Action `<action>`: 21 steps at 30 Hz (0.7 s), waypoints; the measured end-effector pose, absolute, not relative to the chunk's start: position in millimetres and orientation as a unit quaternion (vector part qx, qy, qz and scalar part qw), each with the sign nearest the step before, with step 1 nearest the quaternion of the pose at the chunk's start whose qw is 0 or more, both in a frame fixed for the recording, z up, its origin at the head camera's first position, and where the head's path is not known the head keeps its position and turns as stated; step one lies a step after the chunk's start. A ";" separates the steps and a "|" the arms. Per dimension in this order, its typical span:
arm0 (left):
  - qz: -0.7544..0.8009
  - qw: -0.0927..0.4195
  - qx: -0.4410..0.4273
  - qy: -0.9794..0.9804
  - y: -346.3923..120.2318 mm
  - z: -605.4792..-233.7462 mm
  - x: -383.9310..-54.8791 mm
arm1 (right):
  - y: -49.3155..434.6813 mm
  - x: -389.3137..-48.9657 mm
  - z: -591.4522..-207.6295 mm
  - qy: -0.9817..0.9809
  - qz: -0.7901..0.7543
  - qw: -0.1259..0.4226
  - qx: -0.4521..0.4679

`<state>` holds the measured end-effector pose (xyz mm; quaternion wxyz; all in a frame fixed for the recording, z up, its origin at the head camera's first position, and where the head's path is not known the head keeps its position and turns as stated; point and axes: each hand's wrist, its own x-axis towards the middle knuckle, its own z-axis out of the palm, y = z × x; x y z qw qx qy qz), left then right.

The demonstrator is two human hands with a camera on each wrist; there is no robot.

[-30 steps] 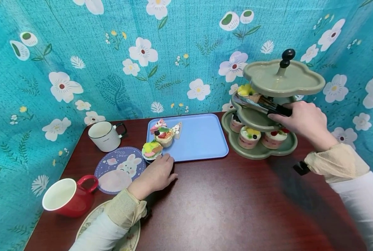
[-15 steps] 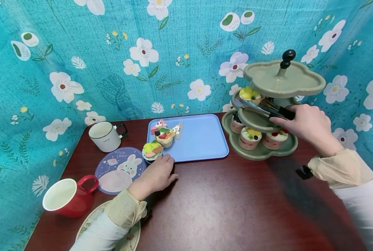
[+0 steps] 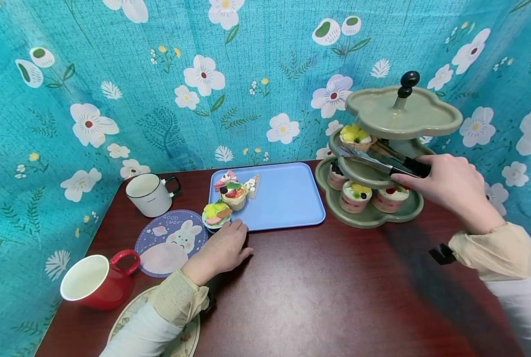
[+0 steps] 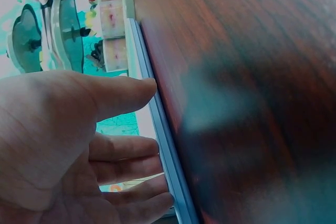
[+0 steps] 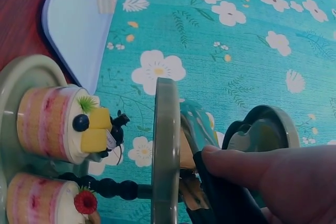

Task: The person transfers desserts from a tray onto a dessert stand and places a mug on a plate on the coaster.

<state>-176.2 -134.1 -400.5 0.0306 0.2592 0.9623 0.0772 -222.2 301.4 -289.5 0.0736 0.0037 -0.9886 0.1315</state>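
Observation:
My right hand (image 3: 452,181) grips the black handles of metal tongs (image 3: 392,167) at the right side of a green three-tier stand (image 3: 403,116). The tongs reach over the middle tier, their arms spread apart, near a tart with yellow topping (image 3: 356,136); contact with the tart is unclear. In the right wrist view my thumb (image 5: 236,163) presses on a tong handle, and the tier's edge hides part of the tongs. My left hand (image 3: 222,248) touches the near edge of a blue tray (image 3: 287,198); the left wrist view shows its fingers fairly straight against the rim (image 4: 165,135).
Several small cakes and tarts (image 3: 233,194) cluster at the tray's left end. Cake cups (image 3: 355,197) stand on the lowest tier. At left are a white mug (image 3: 149,194), a red mug (image 3: 97,282), a round rabbit mat (image 3: 171,243) and a plate (image 3: 187,329) partly under my left forearm.
My right hand has drawn slightly right and down, and the tongs' arms have spread. The yellow-topped tart has shifted a little right and lower onto the middle tier. My left hand stays put.

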 end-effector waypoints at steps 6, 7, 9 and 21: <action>0.076 0.030 0.257 0.963 -134.0 -400.4 -175.5 | 304.7 -217.8 -285.5 -0.991 0.119 0.066 -0.002; 0.076 0.030 0.257 0.963 -134.1 -400.6 -175.4 | 305.5 -217.2 -284.9 -0.991 0.116 0.064 -0.003; 0.077 0.029 0.258 0.963 -134.1 -400.8 -175.2 | 307.3 -215.5 -283.9 -0.992 0.112 0.060 -0.004; 0.079 0.032 0.257 0.963 -134.1 -400.9 -174.8 | 315.4 -199.2 -279.4 -0.992 0.100 0.070 -0.010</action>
